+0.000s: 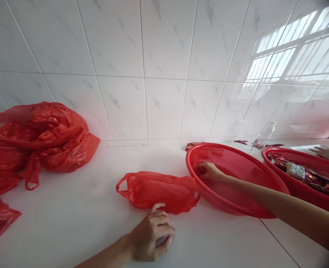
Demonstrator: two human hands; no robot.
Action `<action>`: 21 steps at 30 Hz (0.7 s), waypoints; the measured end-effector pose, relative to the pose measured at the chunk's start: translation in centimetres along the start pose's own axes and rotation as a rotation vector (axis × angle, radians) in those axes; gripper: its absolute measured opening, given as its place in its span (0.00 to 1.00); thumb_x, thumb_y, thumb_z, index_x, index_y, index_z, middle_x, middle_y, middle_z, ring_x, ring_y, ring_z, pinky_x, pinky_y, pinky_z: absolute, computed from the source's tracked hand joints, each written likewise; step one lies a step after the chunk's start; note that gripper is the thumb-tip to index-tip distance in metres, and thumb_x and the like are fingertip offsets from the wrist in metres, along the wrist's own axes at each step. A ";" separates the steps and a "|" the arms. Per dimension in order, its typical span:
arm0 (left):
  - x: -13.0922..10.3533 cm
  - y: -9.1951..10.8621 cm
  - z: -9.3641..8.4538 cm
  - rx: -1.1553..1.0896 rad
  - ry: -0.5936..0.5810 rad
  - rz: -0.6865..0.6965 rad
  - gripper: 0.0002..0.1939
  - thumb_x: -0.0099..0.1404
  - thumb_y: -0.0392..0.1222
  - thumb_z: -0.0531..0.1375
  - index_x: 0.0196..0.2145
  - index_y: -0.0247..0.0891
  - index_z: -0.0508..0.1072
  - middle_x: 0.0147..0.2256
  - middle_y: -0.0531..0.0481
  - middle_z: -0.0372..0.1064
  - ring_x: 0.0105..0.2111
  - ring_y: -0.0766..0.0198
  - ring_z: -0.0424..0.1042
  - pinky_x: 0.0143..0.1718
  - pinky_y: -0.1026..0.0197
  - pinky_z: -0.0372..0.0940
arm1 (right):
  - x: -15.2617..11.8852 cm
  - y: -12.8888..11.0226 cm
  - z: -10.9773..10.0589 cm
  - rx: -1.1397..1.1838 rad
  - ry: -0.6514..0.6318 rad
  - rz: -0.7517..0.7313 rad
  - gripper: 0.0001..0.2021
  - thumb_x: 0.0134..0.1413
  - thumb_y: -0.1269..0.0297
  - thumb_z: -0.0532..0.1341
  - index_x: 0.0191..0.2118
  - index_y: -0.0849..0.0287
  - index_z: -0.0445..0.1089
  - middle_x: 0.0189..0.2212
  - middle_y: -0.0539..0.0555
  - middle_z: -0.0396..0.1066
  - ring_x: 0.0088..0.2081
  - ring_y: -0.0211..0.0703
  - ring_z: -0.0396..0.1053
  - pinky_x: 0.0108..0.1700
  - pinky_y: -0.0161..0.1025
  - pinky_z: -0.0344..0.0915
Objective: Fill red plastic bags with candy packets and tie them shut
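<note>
In the head view, we see the left hand (153,234) low over a smooth white counter (92,216), its fingers loosely bent with a gap to the thumb, gripping nothing we can see. One finger reaches the near edge of a flat red translucent plastic bag with loop handles (161,190), lying mid-counter; its right end meets the rim of a round red perforated plastic basket (237,149).

The right hand (207,171) is inside that basket, fingers curled beside its left wall; we cannot tell whether they grasp anything. The forearm crosses the basket's near rim.

A second red plastic basket (318,197) of dark shiny packets (315,176) sits just beside it, narrowing the room rightward. Leftward, a wide stretch of counter runs to a crumpled heap of red plastic bags (61,134).
</note>
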State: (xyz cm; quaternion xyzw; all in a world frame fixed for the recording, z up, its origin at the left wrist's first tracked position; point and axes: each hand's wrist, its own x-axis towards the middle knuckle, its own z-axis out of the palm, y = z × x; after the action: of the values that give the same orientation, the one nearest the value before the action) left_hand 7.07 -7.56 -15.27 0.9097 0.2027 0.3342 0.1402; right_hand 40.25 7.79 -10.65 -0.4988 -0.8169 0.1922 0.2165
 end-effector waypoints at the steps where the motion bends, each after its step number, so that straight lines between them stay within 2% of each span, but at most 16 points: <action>1: 0.0 0.0 0.0 0.000 0.002 0.002 0.07 0.62 0.32 0.57 0.36 0.39 0.73 0.31 0.52 0.72 0.35 0.65 0.72 0.62 0.47 0.55 | 0.3 0.2 -0.5 0.020 0.015 0.039 0.12 0.43 0.68 0.62 0.37 0.58 0.77 0.31 0.53 0.72 0.32 0.45 0.67 0.35 0.41 0.65; 5: 0.1 0.2 -0.2 -0.004 -0.007 0.004 0.07 0.61 0.31 0.57 0.36 0.39 0.73 0.31 0.51 0.72 0.35 0.65 0.71 0.62 0.47 0.55 | 1.0 0.0 -3.6 0.126 0.044 0.156 0.15 0.48 0.63 0.61 0.41 0.63 0.77 0.27 0.54 0.74 0.28 0.42 0.69 0.30 0.38 0.66; 10: 0.1 0.2 -0.3 -0.007 -0.014 0.012 0.08 0.62 0.31 0.57 0.37 0.38 0.73 0.31 0.51 0.72 0.35 0.65 0.71 0.62 0.46 0.54 | 0.5 -1.8 -7.3 0.366 0.009 0.223 0.18 0.49 0.58 0.63 0.42 0.65 0.77 0.33 0.58 0.75 0.29 0.40 0.69 0.28 0.35 0.66; 12: 0.1 0.3 -0.3 -0.010 -0.014 0.020 0.08 0.62 0.31 0.57 0.37 0.38 0.73 0.31 0.52 0.72 0.35 0.66 0.70 0.62 0.46 0.55 | 0.4 -2.3 -7.7 0.294 -0.034 0.230 0.17 0.50 0.59 0.61 0.43 0.64 0.77 0.32 0.56 0.75 0.29 0.40 0.69 0.28 0.35 0.65; 15: 0.1 0.3 -0.3 -0.014 -0.013 0.028 0.08 0.62 0.30 0.57 0.36 0.38 0.73 0.31 0.52 0.71 0.34 0.67 0.70 0.62 0.47 0.55 | 0.5 -2.5 -6.8 0.085 -0.099 0.216 0.15 0.47 0.64 0.60 0.40 0.62 0.77 0.31 0.54 0.74 0.30 0.41 0.70 0.29 0.35 0.65; 18: 0.1 0.3 -0.3 -0.011 -0.007 0.031 0.07 0.62 0.30 0.57 0.36 0.38 0.73 0.31 0.52 0.72 0.35 0.67 0.71 0.62 0.47 0.54 | 0.4 -2.7 -4.6 0.003 -0.136 0.199 0.12 0.41 0.69 0.62 0.35 0.61 0.78 0.31 0.53 0.75 0.34 0.43 0.71 0.33 0.35 0.65; 21: 0.1 0.2 -0.3 -0.005 0.001 0.042 0.07 0.62 0.30 0.57 0.36 0.38 0.73 0.31 0.52 0.72 0.34 0.67 0.71 0.62 0.47 0.54 | -0.3 -3.7 -2.2 -0.023 -0.160 0.184 0.08 0.45 0.68 0.61 0.33 0.59 0.76 0.31 0.53 0.75 0.33 0.44 0.71 0.33 0.36 0.66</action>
State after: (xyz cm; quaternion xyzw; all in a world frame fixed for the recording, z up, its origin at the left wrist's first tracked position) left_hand 7.01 -7.64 -14.95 0.9132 0.1829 0.3380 0.1355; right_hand 38.86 6.10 -6.94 -0.5571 -0.7845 0.2413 0.1262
